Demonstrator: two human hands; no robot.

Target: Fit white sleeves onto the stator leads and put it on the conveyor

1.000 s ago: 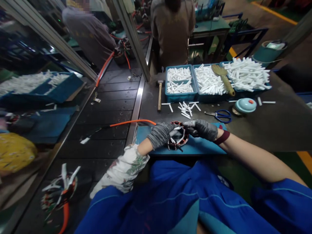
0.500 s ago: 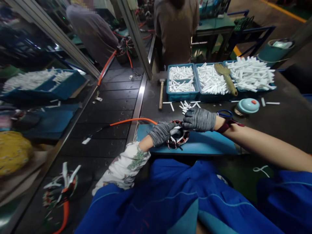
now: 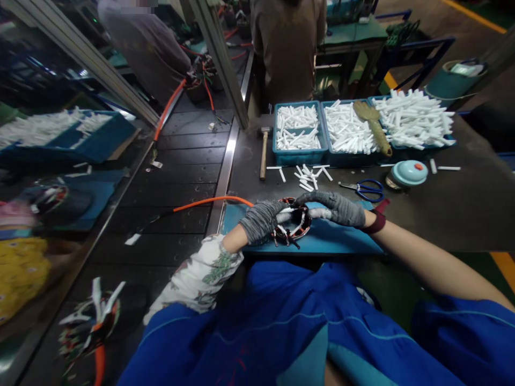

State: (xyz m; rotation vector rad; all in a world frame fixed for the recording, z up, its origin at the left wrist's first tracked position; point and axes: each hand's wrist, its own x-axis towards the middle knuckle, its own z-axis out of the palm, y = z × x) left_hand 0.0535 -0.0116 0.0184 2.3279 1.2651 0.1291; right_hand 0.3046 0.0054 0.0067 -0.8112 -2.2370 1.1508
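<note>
Both gloved hands [image 3: 301,213] closed around half-hidden stator [image 3: 293,224], white strips barely discernible.

Both hands in grey knit gloves, matt, coarse weave: left hand [image 3: 261,220], right hand [image 3: 336,207]. Stator [image 3: 292,225]: glossy copper-coloured windings, dark metal core, white matt sleeves poking out. Mat [image 3: 338,241] under it: blue, smooth, dull. Bench [image 3: 462,198]: dark, matt, scuffed. Bins [image 3: 300,157]: blue plastic, full of white matt tubes [image 3: 346,131]. Hammer [image 3: 263,155]: wood handle, metal head. Scissors [image 3: 364,187]: steel blades, blue plastic grips. Cable [image 3: 209,201]: orange, smooth jacket. Sleeve cover on left arm: printed cloth.
</note>
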